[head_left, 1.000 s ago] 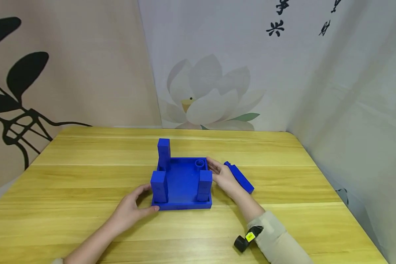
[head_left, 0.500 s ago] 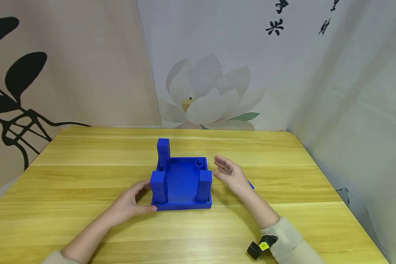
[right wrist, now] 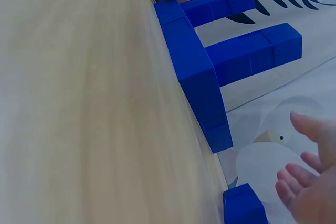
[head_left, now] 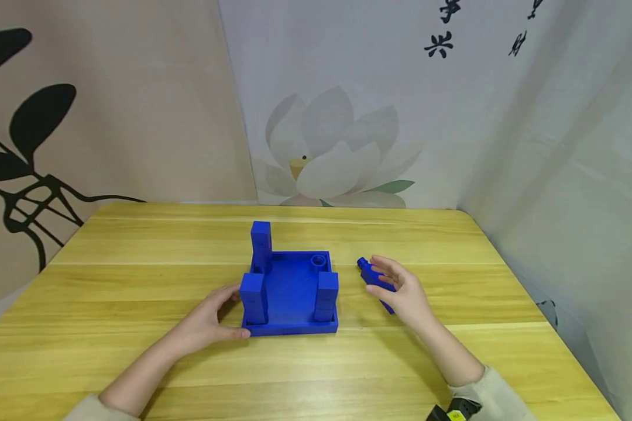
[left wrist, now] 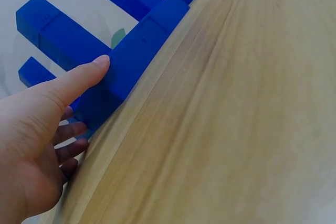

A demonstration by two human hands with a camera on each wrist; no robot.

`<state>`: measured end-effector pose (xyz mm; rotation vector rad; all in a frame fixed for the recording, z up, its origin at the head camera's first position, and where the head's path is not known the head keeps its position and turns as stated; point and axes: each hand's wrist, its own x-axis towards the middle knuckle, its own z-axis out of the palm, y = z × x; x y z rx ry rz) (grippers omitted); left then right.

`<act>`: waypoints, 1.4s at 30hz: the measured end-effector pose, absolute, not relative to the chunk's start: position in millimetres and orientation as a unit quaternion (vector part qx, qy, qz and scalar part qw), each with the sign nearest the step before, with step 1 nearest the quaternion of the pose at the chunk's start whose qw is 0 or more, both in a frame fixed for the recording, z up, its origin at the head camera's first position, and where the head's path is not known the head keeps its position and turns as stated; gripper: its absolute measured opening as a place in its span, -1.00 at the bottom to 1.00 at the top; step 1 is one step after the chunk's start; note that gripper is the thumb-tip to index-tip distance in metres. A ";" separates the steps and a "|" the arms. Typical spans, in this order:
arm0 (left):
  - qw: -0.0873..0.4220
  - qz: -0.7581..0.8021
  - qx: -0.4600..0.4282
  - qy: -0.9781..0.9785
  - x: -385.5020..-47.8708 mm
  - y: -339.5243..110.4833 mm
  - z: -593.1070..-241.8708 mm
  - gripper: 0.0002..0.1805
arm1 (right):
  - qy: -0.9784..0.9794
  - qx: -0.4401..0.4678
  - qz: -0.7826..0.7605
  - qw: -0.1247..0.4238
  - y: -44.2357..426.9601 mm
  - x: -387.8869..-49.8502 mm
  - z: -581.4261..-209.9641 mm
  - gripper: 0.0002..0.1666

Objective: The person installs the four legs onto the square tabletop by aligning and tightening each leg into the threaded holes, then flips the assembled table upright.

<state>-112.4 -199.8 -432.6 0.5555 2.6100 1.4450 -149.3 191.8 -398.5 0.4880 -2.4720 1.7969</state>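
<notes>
A square blue tray-like base lies on the table with three upright blue posts, one at the back left and two at the front corners. Its back right corner has a round socket. The left hand holds the base's front left corner, thumb on the front side, as the left wrist view also shows. Right of the base, a loose blue post with a narrow knob lies on the table. The right hand hovers at that post, fingers spread around it without a visible grip; the right wrist view shows it open.
The wooden table reaches back to a hanging cloth printed with a flower, leaves and characters. More cloth hangs along the right side. A black device is strapped at the right wrist.
The right hand has left the base's right side and moved right to the loose post, whose near end has swung slightly left. The left hand has stayed at the base's corner.
</notes>
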 end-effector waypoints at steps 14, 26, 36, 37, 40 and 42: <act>0.062 0.478 0.188 0.856 -115.3 -200.8 -434.4 0.09 | -0.838 0.064 0.542 0.011 211.6 -135.1 -403.2 -0.28; 0.065 0.456 0.185 0.868 -118.9 -203.1 -435.3 0.15 | -0.818 0.021 0.575 -0.027 219.4 -132.2 -423.4 -0.23; 0.068 0.459 0.184 0.867 -119.6 -203.3 -435.5 0.16 | -0.824 -0.006 0.566 -0.022 217.9 -130.4 -427.6 -0.26; 0.066 0.456 0.186 0.868 -119.2 -203.4 -435.2 0.15 | -0.826 -0.006 0.563 -0.019 217.8 -129.9 -427.5 -0.27; 0.066 0.459 0.186 0.866 -118.5 -202.9 -434.6 0.15 | -0.830 -0.010 0.557 -0.013 217.8 -129.0 -428.2 -0.27; 0.065 0.459 0.187 0.866 -118.1 -202.6 -434.3 0.15 | -0.832 -0.014 0.555 -0.010 217.5 -128.6 -429.1 -0.28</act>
